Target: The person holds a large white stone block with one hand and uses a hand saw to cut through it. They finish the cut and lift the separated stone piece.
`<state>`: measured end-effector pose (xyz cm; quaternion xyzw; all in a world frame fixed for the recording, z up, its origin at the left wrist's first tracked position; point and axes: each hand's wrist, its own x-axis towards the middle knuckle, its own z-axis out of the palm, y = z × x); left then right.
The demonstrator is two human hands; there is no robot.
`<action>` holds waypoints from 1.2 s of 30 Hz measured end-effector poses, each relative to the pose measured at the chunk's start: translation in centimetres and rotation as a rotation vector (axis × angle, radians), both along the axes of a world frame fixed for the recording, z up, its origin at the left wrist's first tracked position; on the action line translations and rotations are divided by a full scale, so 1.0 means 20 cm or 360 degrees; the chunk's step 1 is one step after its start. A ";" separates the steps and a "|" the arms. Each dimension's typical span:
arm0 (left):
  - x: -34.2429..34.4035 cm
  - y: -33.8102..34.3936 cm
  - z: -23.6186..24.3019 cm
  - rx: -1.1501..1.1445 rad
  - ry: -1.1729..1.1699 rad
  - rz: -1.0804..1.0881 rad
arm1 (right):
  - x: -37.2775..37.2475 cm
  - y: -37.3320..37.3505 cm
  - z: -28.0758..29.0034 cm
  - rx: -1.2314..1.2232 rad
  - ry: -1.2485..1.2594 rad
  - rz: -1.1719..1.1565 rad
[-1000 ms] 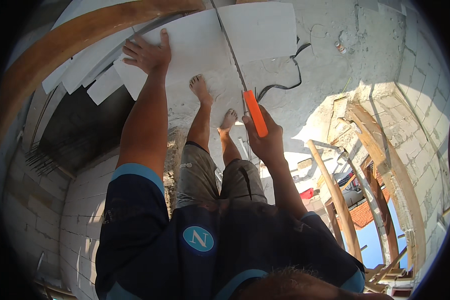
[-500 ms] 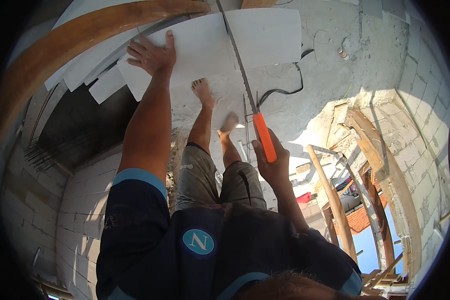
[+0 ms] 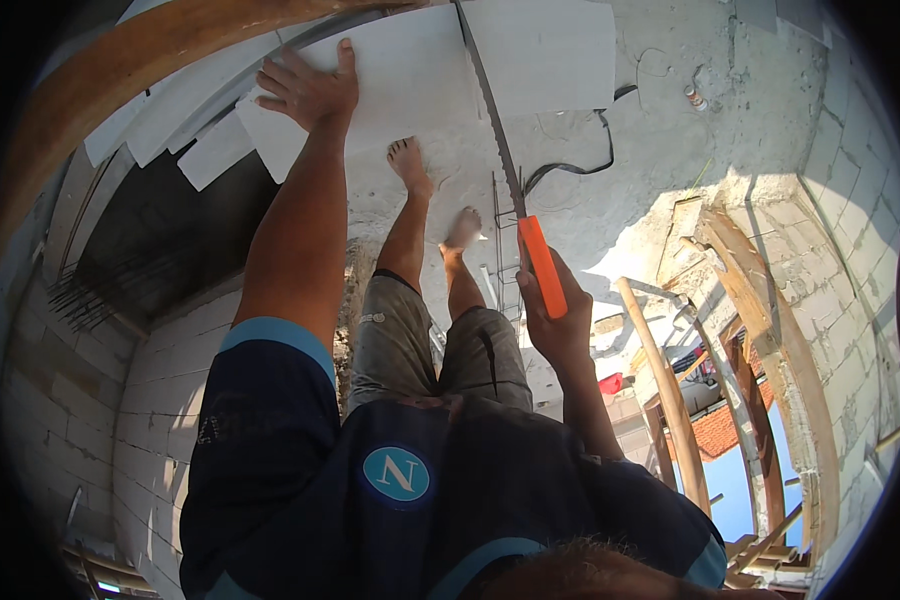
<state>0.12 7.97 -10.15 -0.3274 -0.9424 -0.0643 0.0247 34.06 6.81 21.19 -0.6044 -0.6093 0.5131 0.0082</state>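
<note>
"Across the centre and right of the frame, which surface do we list first?"

"We list the grey concrete floor (image 3: 675, 135). Next, at upper left, we note the wooden beam (image 3: 170, 55)."

"Where do we locate the pale slab (image 3: 410, 95)?"

"At upper centre. We see it on both sides of the saw (image 3: 495, 115), whose toothed blade crosses it from the top edge. We find the orange handle (image 3: 542, 268) just right of centre."

"How do we record our hands?"

"We rest the left hand (image 3: 315, 95) on the slab, left of upper centre, fingers extended and spread. We have the right hand (image 3: 560, 310) wrapped around the handle, fingers closed."

"Smallest item?"

"We record a small cylinder (image 3: 695, 97) at upper right."
</note>
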 end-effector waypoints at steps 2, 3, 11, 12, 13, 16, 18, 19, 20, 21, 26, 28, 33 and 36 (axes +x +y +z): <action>0.02 0.01 0.00 0.0001 -0.0055 -0.0004 | -0.12 0.18 -0.20 -0.0053 -0.0043 -0.0019; 0.07 0.06 -0.02 0.0018 -0.0102 -0.0012 | -0.21 0.34 -0.32 -0.0163 -0.0123 -0.0060; 0.02 0.03 0.04 0.0014 -0.0191 0.0035 | -0.08 0.01 -0.14 0.0343 0.0040 0.0063; 0.04 0.02 0.03 0.0021 -0.0147 0.0026 | -0.06 0.00 -0.10 0.0335 0.0053 0.0098; 0.05 0.01 0.03 0.0025 -0.0102 0.0019 | -0.07 0.01 -0.08 0.0352 0.0077 0.0133; 0.02 0.06 0.03 -0.0007 -0.0145 0.0056 | -0.27 0.29 -0.34 -0.0031 -0.0062 -0.0054; 0.05 0.05 0.04 -0.0001 -0.0150 0.0049 | -0.43 0.46 -0.41 -0.0015 -0.0089 0.0042; 0.06 0.05 0.04 -0.0014 -0.0171 0.0033 | -0.43 0.44 -0.42 -0.0017 -0.0085 0.0040; 0.04 0.07 0.04 0.0004 -0.0226 0.0061 | -0.39 0.39 -0.44 -0.0062 -0.0081 -0.0049; 0.10 -0.02 0.05 -0.0047 -0.0272 0.0051 | -0.32 0.26 -0.40 -0.0154 -0.0129 -0.0148; 0.01 0.02 0.03 -0.0073 -0.0173 0.0094 | -0.05 -0.03 0.03 0.0097 -0.0119 0.0097; 0.03 0.04 0.07 -0.0092 -0.0255 0.0087 | -0.14 0.10 -0.08 -0.0023 -0.0175 0.0034; 0.01 0.11 0.05 -0.0034 -0.0208 0.0083 | -0.41 0.43 -0.46 -0.0033 -0.0075 -0.0028; 0.05 -0.05 0.02 -0.0134 -0.0264 0.0110 | -0.17 0.11 -0.18 -0.0039 -0.0179 -0.0011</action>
